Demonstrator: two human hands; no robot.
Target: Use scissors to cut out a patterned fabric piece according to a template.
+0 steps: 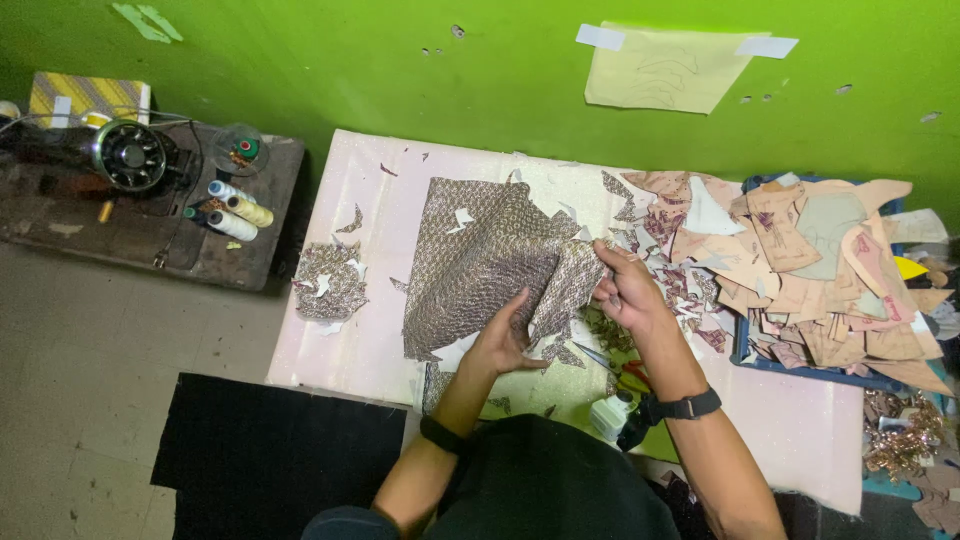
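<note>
Left hand (503, 343) and right hand (622, 288) both grip patterned fabric (480, 262) edge; bare table (345, 340) leftward.

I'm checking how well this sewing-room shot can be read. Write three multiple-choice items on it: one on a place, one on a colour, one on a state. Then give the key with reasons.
1. Where does the stack of paper pattern pieces lie?
A. at the table's right end
B. on the floor at the left
C. on the sewing machine

2. What colour is the wall behind the table?
A. white
B. green
C. blue

3. What are the two hands doing?
A. both rest flat on the table
B. both hold the patterned fabric
C. one holds the scissors

Key: 1 A, the tan pieces are heaped over a blue tray at the right end. 2 B, the wall is bright green. 3 B, the left hand and the right hand both grip the patterned fabric, while the scissors lie untouched on the table.
</note>
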